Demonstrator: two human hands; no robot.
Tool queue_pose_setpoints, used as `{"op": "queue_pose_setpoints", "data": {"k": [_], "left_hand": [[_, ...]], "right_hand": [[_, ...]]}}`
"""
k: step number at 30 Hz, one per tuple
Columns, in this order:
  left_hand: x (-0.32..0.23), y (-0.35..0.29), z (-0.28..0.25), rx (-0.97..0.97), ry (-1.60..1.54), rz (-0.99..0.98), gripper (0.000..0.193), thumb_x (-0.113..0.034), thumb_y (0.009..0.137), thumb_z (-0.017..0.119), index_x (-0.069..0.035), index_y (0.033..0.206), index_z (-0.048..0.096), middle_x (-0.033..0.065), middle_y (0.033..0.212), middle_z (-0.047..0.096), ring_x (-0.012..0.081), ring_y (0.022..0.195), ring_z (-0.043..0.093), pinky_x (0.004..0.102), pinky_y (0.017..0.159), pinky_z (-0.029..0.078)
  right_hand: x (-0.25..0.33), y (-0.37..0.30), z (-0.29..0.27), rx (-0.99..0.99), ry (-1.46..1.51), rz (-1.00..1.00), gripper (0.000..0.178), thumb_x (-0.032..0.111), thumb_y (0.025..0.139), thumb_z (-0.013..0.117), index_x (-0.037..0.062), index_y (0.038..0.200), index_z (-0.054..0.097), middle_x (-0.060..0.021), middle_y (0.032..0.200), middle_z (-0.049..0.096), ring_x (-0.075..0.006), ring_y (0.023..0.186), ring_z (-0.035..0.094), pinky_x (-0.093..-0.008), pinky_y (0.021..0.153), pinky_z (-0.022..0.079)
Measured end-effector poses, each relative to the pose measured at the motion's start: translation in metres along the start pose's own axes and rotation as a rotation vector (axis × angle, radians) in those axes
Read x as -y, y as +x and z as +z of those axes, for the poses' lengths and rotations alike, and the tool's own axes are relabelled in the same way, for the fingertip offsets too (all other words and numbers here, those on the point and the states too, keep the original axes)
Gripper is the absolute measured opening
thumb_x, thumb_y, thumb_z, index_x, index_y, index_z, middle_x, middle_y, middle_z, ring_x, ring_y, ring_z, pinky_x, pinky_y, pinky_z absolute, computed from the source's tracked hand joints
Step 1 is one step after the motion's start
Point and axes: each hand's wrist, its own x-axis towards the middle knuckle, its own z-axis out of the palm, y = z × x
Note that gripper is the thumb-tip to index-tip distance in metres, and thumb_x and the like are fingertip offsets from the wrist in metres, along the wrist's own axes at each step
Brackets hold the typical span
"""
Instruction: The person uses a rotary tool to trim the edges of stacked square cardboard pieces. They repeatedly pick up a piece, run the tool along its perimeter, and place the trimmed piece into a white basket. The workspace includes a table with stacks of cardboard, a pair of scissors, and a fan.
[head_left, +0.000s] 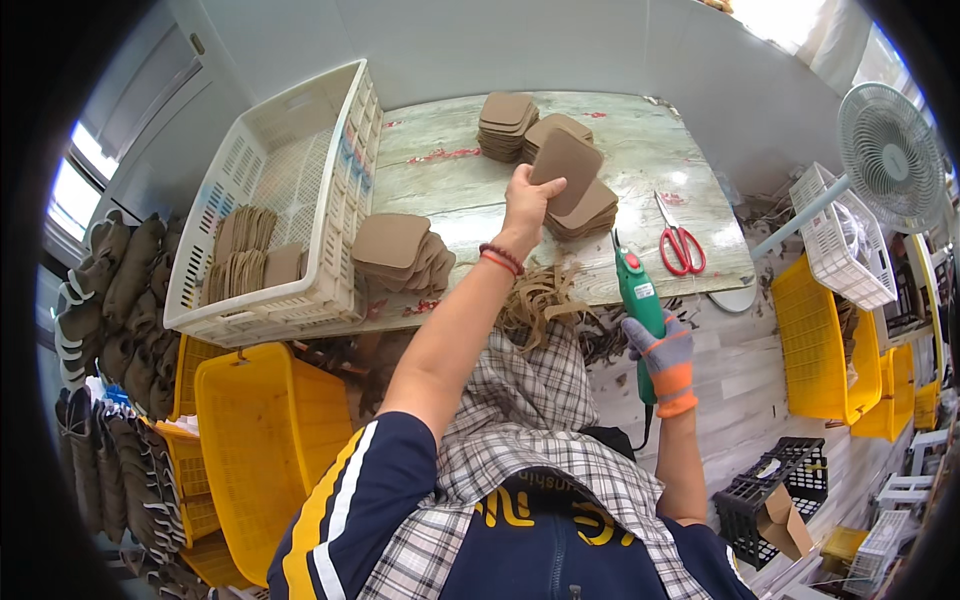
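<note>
My bare left hand pinches a flat brown rounded-corner piece by its near left edge, above a pile of similar pieces. Two more piles, one at the back and one partly hidden, stand just beyond it. My right hand, in a grey and orange glove, is wrapped round green electric scissors at the table's near edge, blade pointing up and away. Red-handled scissors lie to the right of the tool. A fanned pile sits left of my forearm.
A white crate with upright brown pieces stands at the table's left. Tan strips hang over the near edge, above my checked apron. Yellow bins stand below left, others at right. A fan is at far right.
</note>
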Motion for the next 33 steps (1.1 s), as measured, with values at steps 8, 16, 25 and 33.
{"op": "queue_pose_setpoints", "data": {"k": [8,16,25,33], "left_hand": [[-0.012,-0.053,0.013,-0.166,-0.925,-0.182,0.036,0.003,0.085,0.060,0.001,0.118,0.049,0.0119,0.114,0.058,0.0265,0.110,0.055,0.0411,0.099,0.045],[-0.013,-0.063,0.015,-0.115,-1.055,-0.223,0.035,0.003,0.084,0.062,-0.002,0.117,0.051,0.0096,0.115,0.059,0.0244,0.108,0.057,0.0369,0.098,0.047],[0.004,-0.077,0.018,-0.024,-0.972,-0.265,0.035,0.001,0.087,0.058,0.003,0.120,0.046,0.0154,0.118,0.056,0.0292,0.110,0.056,0.0395,0.099,0.048],[0.012,-0.100,0.019,0.009,-0.869,-0.275,0.035,0.003,0.088,0.056,-0.002,0.121,0.046,0.0118,0.118,0.057,0.0246,0.112,0.055,0.0382,0.097,0.048]], "right_hand": [[0.045,-0.009,0.026,0.013,-0.079,-0.094,0.040,0.029,0.073,0.079,0.0013,0.098,0.063,-0.0040,0.070,0.062,-0.0093,0.055,0.052,-0.0261,0.052,0.044],[0.051,-0.015,0.030,0.029,-0.061,-0.127,0.039,0.027,0.074,0.079,0.0012,0.097,0.063,-0.0028,0.067,0.061,-0.0081,0.053,0.051,-0.0249,0.050,0.043],[0.057,-0.013,0.027,0.008,-0.042,-0.120,0.038,0.025,0.074,0.078,0.0000,0.098,0.063,-0.0018,0.067,0.060,-0.0066,0.053,0.051,-0.0236,0.049,0.043],[0.067,-0.010,0.022,-0.030,-0.025,-0.143,0.036,0.024,0.074,0.078,-0.0002,0.096,0.063,-0.0008,0.066,0.060,-0.0062,0.052,0.050,-0.0227,0.048,0.042]]}}
